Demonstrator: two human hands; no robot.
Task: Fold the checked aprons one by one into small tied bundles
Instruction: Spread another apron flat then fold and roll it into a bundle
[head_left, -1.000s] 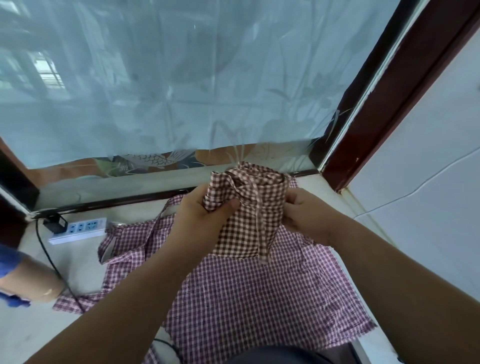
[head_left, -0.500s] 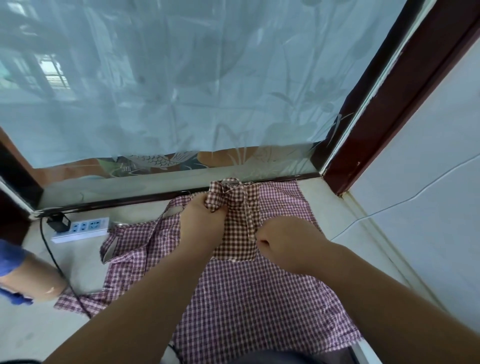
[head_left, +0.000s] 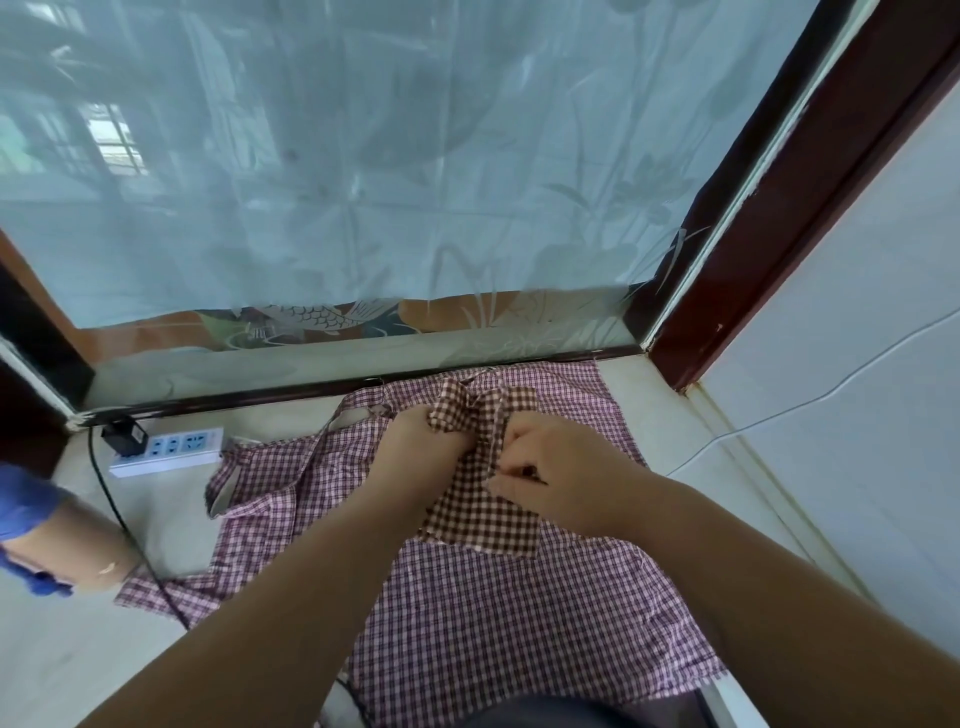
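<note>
A folded brown-and-white checked apron (head_left: 480, 506) lies on top of a spread purple checked apron (head_left: 509, 618) on the floor. My left hand (head_left: 415, 441) grips the bunched upper left corner of the brown apron. My right hand (head_left: 550, 473) pinches its cream tie strap at the bundle's right edge, fingers curled. The strap runs up between both hands towards the bundle's top (head_left: 488, 400).
A white power strip (head_left: 166, 449) with a black plug and a black cable (head_left: 130, 535) lies at the left. Another person's arm with a blue sleeve (head_left: 47, 540) shows at the left edge. A glass door with a dark frame (head_left: 779, 197) stands ahead, and a white wall at the right.
Both hands have lowered the brown apron from mid-air onto the purple one. My right hand moved from the bundle's right side down onto the tie strap.
</note>
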